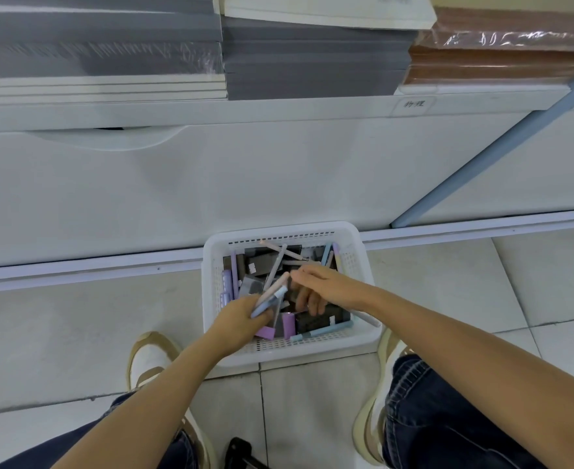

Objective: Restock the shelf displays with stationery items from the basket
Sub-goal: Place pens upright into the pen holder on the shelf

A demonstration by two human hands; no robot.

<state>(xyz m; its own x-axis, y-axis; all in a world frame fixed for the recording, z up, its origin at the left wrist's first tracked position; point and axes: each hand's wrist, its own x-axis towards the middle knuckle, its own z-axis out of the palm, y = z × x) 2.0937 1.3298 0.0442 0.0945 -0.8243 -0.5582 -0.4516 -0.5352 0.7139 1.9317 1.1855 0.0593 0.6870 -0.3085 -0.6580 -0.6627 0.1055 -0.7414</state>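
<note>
Pale floor tiles (75,333) are being shown across the lower half of the head view, with a white cabinet front (245,184) behind them. Along the top of the frame a shelf (211,110) is being occupied by grey pad stacks (312,62) and, at upper right, a brown stack (498,62).

At lower centre a bundle of pens (268,303) is being clamped by the curled fingers of the left hand (241,319), just above the basket (299,350). The right hand (326,286) is being held over the contents with its fingers bent downward; whether anything is being pinched cannot be told.

A slip is being risked here. The pens are being gripped near one end and are fanning apart, so one could be dropped if more are being pushed into the same grip.

The basket is being seen on the floor against the cabinet base. It is being filled by dark boxes (319,321), purple pieces (288,324) and pastel pens, some lying crosswise, some leaning at its far wall.
</note>
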